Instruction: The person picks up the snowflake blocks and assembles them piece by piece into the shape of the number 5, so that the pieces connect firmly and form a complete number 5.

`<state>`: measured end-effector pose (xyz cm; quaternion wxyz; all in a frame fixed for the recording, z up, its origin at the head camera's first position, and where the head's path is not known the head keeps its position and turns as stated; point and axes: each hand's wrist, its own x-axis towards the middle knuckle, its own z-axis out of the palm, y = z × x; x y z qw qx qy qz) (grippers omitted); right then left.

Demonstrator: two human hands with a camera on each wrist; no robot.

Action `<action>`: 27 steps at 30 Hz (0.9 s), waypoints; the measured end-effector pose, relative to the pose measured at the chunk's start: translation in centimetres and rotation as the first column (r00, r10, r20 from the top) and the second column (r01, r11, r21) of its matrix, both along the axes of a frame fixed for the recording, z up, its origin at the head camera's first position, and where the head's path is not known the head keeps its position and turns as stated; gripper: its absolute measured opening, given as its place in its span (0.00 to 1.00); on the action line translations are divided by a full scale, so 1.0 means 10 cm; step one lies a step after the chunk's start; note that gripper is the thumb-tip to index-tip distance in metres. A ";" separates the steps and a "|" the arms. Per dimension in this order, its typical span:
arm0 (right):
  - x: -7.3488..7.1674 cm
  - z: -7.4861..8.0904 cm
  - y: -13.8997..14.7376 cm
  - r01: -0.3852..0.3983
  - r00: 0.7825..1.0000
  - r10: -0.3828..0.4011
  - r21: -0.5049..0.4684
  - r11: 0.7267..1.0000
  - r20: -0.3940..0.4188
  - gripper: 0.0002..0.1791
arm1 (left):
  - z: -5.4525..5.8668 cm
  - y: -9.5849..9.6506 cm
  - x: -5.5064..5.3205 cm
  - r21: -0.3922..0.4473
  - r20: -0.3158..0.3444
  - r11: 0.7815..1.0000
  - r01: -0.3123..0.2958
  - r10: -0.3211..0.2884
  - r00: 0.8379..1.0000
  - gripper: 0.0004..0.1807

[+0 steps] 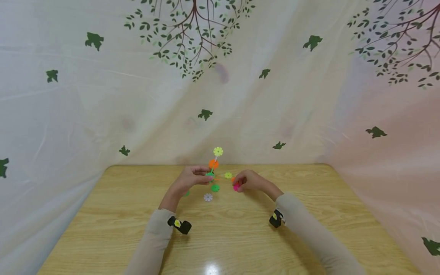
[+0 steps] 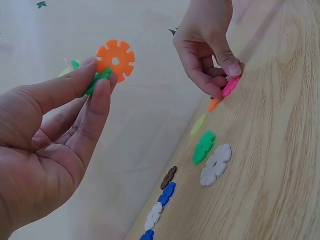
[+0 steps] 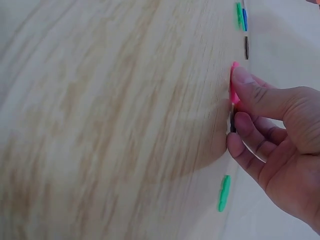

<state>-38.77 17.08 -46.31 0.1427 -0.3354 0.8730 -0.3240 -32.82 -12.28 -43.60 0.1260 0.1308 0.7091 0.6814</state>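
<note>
My left hand (image 1: 185, 180) is raised above the far part of the table, pinching a green notched plastic disc (image 2: 97, 82) between thumb and fingers. Joined to that disc is an orange one (image 2: 116, 59), and a yellow disc (image 1: 218, 151) tops the upright chain in the head view. To the right, my right hand (image 1: 252, 180) is down at the tabletop. Its thumb and fingertips pinch a pink notched disc (image 3: 234, 85). An orange disc (image 2: 214, 104) lies partly hidden by those fingers.
On the wooden table (image 1: 227, 236) lie more discs: yellow (image 1: 228, 175), green (image 1: 215, 188), white (image 1: 207, 197), brown (image 2: 169, 177) and blue (image 2: 167, 193). Another green disc (image 3: 224, 193) lies beside my right hand. A leaf-printed curtain (image 1: 154, 114) hangs behind the table's far edge.
</note>
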 end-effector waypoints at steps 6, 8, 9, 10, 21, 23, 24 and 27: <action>0.00 -0.01 -0.04 0.013 0.999 -0.012 -0.033 0.999 0.030 0.11 | 0.02 -0.04 -0.01 -0.036 0.003 0.999 0.020 -0.020 1.000 0.25; 0.00 -0.01 -0.05 0.018 0.998 -0.015 -0.057 0.998 0.053 0.11 | 0.02 -0.05 -0.01 -0.045 0.003 0.999 0.025 -0.025 1.000 0.26; 0.00 0.00 -0.05 0.021 0.998 -0.017 -0.069 0.997 0.063 0.11 | 0.03 -0.06 -0.01 -0.048 0.005 0.999 0.026 -0.026 1.000 0.27; 0.00 0.00 -0.05 0.022 0.997 -0.015 -0.087 0.996 0.074 0.11 | 0.03 -0.06 -0.01 -0.047 0.012 0.999 0.026 -0.025 1.000 0.27; 0.05 0.09 -0.10 0.137 0.980 -0.096 -0.246 0.960 0.172 0.08 | 0.00 -0.09 -0.03 -0.039 0.012 0.999 0.033 -0.032 0.999 0.27; 0.07 0.12 -0.12 0.152 0.977 -0.105 -0.260 0.953 0.185 0.10 | -0.01 -0.08 -0.04 -0.037 0.007 0.999 0.030 -0.029 1.000 0.27; 0.08 0.13 -0.13 0.159 0.975 -0.109 -0.268 0.950 0.193 0.10 | -0.01 -0.07 -0.04 -0.037 0.005 0.999 0.029 -0.029 1.000 0.26; 0.11 0.16 -0.17 0.176 0.971 -0.116 -0.298 0.938 0.209 0.11 | -0.02 -0.06 -0.05 -0.020 0.006 0.999 0.029 -0.029 1.000 0.26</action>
